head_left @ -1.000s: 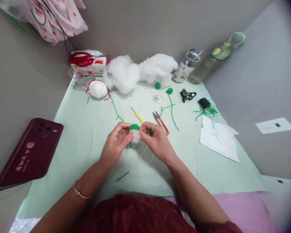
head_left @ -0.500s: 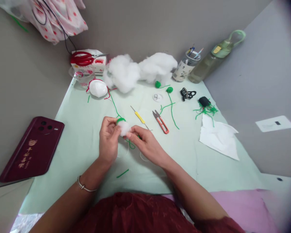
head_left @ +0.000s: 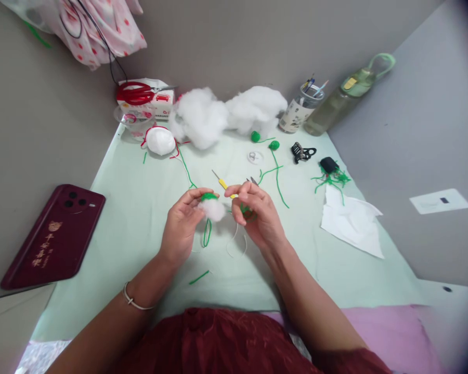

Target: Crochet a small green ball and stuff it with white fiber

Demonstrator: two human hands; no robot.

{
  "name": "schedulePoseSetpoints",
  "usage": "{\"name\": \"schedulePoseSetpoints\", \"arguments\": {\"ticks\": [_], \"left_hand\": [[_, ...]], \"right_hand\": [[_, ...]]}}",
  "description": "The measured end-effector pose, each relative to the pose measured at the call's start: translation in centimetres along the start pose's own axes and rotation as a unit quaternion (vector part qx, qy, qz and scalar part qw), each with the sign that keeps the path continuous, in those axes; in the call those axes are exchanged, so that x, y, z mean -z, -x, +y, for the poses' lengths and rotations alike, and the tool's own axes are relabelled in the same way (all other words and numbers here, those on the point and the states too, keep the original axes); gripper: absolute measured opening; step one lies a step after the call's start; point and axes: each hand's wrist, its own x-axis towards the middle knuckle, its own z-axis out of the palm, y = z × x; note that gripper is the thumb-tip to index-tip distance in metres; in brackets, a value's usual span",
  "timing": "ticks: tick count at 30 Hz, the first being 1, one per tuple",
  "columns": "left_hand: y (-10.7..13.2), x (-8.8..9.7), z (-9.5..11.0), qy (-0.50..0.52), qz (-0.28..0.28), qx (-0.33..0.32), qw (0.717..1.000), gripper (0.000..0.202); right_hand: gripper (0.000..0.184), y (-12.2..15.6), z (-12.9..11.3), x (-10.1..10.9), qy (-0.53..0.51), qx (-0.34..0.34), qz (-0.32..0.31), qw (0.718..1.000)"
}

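In front of me, my left hand [head_left: 182, 226] is closed on a small green crocheted piece [head_left: 209, 197] with a tuft of white stuffing [head_left: 212, 210] bulging out of it. Just to the right, my right hand [head_left: 259, 213] has its fingers curled round some green yarn [head_left: 248, 212]; part of it is hidden, and I cannot tell whether it is loose or worked. A green yarn loop [head_left: 207, 234] and a thin white thread hang below the hands. Behind the right fingers lie a yellow-handled crochet hook [head_left: 222, 183] and thread snips [head_left: 252, 181], both partly covered.
Two heaps of white fibre [head_left: 200, 117] stand at the back, beside red scissors [head_left: 136, 93] on a box. To the right are a pen jar [head_left: 298, 111], a green bottle [head_left: 335, 104], a black hair claw [head_left: 302, 152] and a white tissue [head_left: 349, 221]. A maroon phone [head_left: 56, 236] lies left.
My right hand has moved right, away from the white stuffing, and its fingers have lifted and curled, covering most of the snips. My left hand has shifted slightly right with the green piece.
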Motion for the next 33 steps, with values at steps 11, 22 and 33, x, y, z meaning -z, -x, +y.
{"name": "schedulePoseSetpoints", "arguments": {"ticks": [11,22,33], "left_hand": [[0.35,0.06,0.06,-0.007,-0.056,-0.01,0.998,0.033],[0.27,-0.12,-0.27,-0.011,-0.068,-0.048,0.996,0.03],[0.99,-0.13,-0.27,-0.087,-0.065,-0.054,0.993,0.015]], "right_hand": [[0.04,0.56,0.39,-0.26,0.105,-0.07,-0.121,0.985],[0.049,0.01,0.71,0.07,0.099,-0.066,-0.068,0.991],[0.033,0.4,0.21,-0.49,0.222,-0.05,-0.006,0.974]]}}
